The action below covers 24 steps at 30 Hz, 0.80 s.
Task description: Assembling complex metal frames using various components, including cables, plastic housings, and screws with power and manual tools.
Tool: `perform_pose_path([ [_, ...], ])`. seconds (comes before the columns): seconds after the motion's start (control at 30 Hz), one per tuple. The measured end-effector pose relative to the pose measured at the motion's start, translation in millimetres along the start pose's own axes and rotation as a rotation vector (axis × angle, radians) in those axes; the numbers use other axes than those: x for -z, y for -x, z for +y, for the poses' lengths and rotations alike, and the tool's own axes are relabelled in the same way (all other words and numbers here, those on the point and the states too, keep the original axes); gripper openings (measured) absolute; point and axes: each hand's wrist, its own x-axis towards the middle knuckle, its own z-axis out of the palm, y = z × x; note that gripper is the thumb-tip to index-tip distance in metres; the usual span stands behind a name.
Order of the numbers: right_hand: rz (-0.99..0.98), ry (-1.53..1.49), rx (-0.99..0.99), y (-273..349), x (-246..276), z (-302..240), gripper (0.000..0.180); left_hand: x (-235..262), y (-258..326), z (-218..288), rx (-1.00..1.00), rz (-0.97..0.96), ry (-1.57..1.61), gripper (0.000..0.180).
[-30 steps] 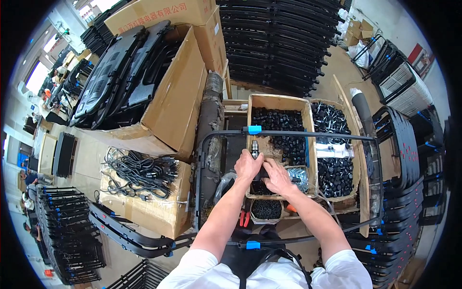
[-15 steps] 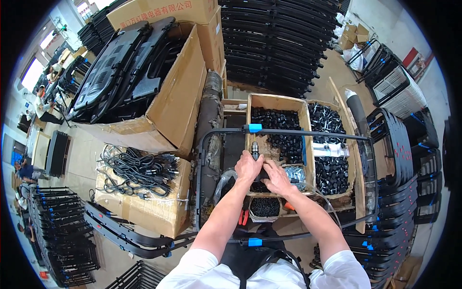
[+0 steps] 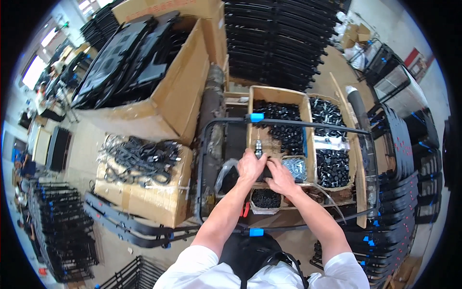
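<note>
Workshop floor – cardboard boxes, black frames, racks

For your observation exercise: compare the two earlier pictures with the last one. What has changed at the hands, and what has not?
Very little has changed. The left hand still grips the small metal tool upright over the box of black parts, and the right hand stays close beside it, fingers working at the same spot. The black frame and the cartons have not shifted; only the view moved slightly.

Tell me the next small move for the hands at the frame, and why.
Probably bring the right hand up to steady the small metal tool. The left hand holds it upright above the black tube frame, and the right hand sits just beside it over the box of black parts.
</note>
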Motion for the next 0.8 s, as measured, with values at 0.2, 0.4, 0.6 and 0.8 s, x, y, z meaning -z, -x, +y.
perform_pose_path([
  [0.2,0.105,0.065,0.044,100.1,55.6,-82.6,0.076,27.8,122.4,7.6,0.079,-0.102,0.526,0.066],
  [0.4,0.029,0.044,0.162,237.4,51.6,-139.3,0.087,49.2,295.7,-24.6,0.022,-0.097,0.73,0.05],
  [0.6,-0.193,-0.079,0.176,343.6,-27.8,-146.1,0.091,10.5,420.7,-116.7,0.158,-0.013,0.647,0.046],
  [0.8,-0.274,-0.138,0.028,362.3,-80.8,-142.3,0.087,-14.4,421.8,-157.8,0.288,-0.062,0.626,0.044],
])
